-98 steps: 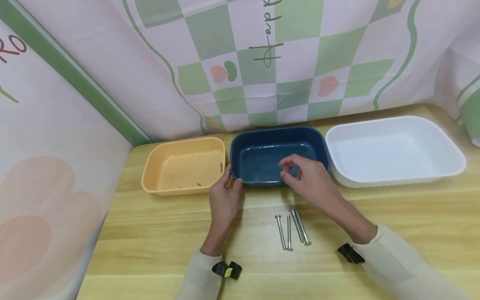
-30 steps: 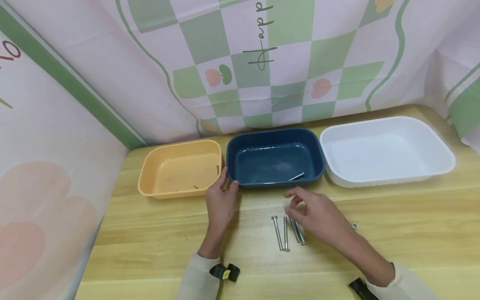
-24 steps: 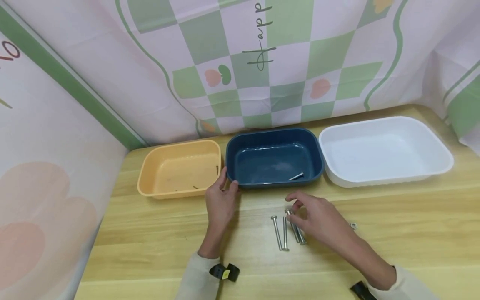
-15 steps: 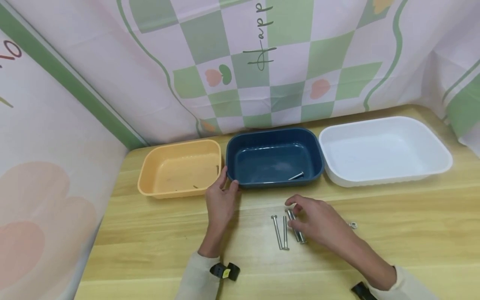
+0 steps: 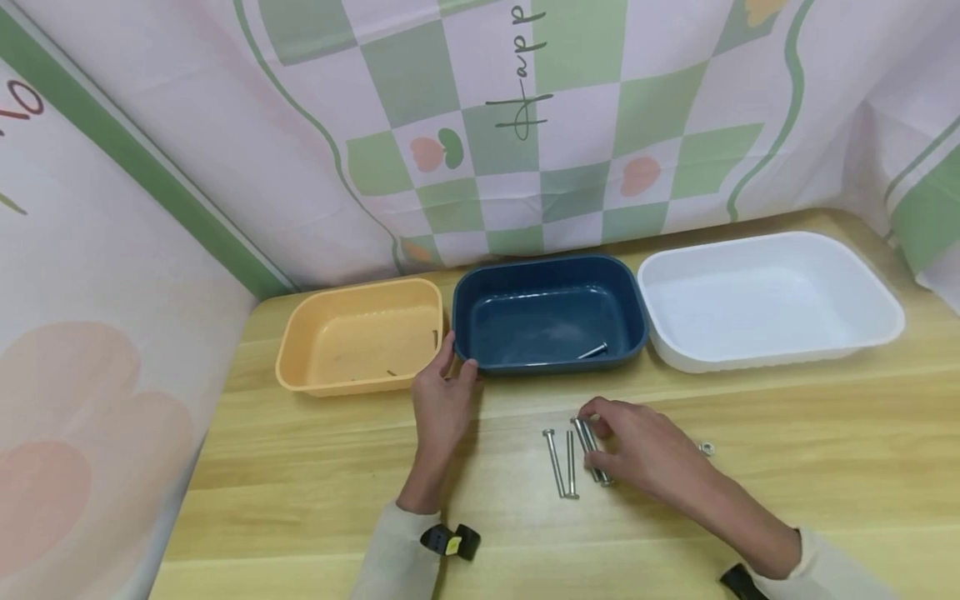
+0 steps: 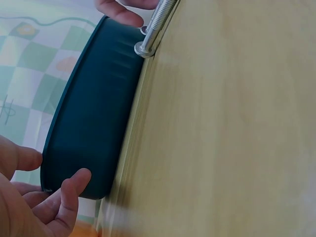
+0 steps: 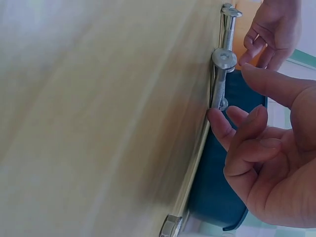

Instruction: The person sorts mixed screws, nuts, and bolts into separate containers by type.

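My left hand (image 5: 442, 408) rests at the front left corner of the dark blue tray (image 5: 551, 367), with its thumb on the front wall and fingers along the side. Inside that tray lies one bolt (image 5: 592, 351). My right hand (image 5: 648, 446) is over a pair of silver bolts (image 5: 587, 446) on the table, index finger near their far end and thumb near the other end. In the right wrist view a gap separates thumb and fingertips, beside a bolt (image 7: 220, 84). Two more bolts, a left one (image 5: 555, 467) and its neighbour (image 5: 572, 467), lie alongside.
A yellow-orange tray (image 5: 352, 387) with small screws (image 5: 391, 373) stands left of the blue one. To the right is a white tray (image 5: 765, 358). A hex nut (image 5: 707, 449) lies by my right forearm. A patterned cloth (image 5: 577, 150) hangs behind the wooden table (image 5: 300, 500).
My right hand has come back from above the blue tray to the paired bolts and lowered onto them. A bolt now shows in that tray. My left hand stays at its corner.
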A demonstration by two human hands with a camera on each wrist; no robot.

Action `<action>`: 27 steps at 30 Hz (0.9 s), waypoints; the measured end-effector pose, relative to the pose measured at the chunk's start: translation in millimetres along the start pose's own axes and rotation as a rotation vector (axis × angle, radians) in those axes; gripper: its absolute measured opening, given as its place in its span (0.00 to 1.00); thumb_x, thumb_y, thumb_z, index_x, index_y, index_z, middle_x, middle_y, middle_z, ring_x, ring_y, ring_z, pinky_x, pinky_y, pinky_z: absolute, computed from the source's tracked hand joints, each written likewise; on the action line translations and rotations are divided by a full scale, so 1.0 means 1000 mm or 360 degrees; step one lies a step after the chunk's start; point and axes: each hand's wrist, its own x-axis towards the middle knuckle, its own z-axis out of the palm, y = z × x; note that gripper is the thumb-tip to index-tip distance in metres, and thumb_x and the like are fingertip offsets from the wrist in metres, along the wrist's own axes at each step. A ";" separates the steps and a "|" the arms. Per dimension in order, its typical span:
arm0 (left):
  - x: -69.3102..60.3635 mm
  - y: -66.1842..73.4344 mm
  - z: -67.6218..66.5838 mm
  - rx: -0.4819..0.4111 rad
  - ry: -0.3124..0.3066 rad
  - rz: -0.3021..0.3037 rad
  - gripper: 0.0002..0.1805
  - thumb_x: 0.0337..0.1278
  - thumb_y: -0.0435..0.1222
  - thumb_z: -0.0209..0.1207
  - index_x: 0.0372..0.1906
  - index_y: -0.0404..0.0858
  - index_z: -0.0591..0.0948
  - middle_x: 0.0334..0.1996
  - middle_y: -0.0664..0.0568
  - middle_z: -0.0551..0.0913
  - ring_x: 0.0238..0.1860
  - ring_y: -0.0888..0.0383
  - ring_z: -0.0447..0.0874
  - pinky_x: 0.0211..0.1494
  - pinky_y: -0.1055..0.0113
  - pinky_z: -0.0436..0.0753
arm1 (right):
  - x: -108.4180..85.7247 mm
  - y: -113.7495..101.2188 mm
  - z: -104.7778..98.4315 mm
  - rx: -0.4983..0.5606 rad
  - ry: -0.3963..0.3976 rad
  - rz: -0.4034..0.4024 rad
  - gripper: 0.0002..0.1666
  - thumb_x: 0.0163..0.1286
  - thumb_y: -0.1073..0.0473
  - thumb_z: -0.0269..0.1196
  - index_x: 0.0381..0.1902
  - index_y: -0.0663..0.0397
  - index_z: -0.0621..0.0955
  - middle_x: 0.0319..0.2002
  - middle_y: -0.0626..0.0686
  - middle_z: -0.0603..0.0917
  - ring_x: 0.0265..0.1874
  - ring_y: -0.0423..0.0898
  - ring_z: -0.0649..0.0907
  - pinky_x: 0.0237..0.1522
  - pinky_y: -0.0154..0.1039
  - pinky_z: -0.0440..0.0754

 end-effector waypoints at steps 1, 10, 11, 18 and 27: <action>0.000 0.000 0.000 -0.0002 0.0000 -0.0003 0.28 0.63 0.28 0.63 0.68 0.35 0.74 0.63 0.43 0.75 0.19 0.43 0.82 0.14 0.75 0.65 | 0.000 0.000 0.000 0.0000 -0.0002 0.0001 0.26 0.54 0.57 0.77 0.50 0.53 0.83 0.34 0.44 0.83 0.35 0.44 0.82 0.39 0.47 0.81; 0.000 0.000 0.000 0.0004 0.0009 -0.0005 0.28 0.63 0.28 0.63 0.68 0.36 0.74 0.63 0.44 0.75 0.20 0.44 0.84 0.15 0.76 0.66 | -0.003 0.001 0.000 -0.0015 -0.0033 0.0039 0.28 0.52 0.56 0.78 0.50 0.57 0.82 0.29 0.43 0.78 0.29 0.42 0.76 0.30 0.41 0.76; 0.001 0.000 0.000 -0.0002 0.0008 -0.0007 0.28 0.63 0.28 0.62 0.68 0.36 0.74 0.63 0.44 0.75 0.21 0.44 0.84 0.15 0.76 0.67 | -0.003 0.001 0.000 -0.0018 -0.0044 0.0046 0.28 0.52 0.56 0.78 0.50 0.58 0.82 0.27 0.43 0.76 0.28 0.42 0.74 0.29 0.40 0.74; 0.001 0.000 0.000 -0.0022 0.0008 -0.0030 0.28 0.63 0.28 0.62 0.68 0.36 0.74 0.64 0.45 0.75 0.24 0.45 0.86 0.16 0.76 0.68 | -0.002 0.003 0.002 -0.0044 -0.0108 0.0111 0.19 0.51 0.57 0.77 0.38 0.57 0.81 0.23 0.44 0.74 0.23 0.42 0.73 0.26 0.39 0.73; 0.000 0.001 0.000 -0.0015 -0.0007 -0.0051 0.28 0.64 0.28 0.62 0.69 0.37 0.74 0.64 0.45 0.75 0.25 0.46 0.87 0.17 0.76 0.70 | -0.001 0.006 0.005 -0.0041 -0.0123 0.0110 0.15 0.51 0.57 0.77 0.27 0.50 0.79 0.19 0.42 0.74 0.19 0.41 0.72 0.23 0.39 0.71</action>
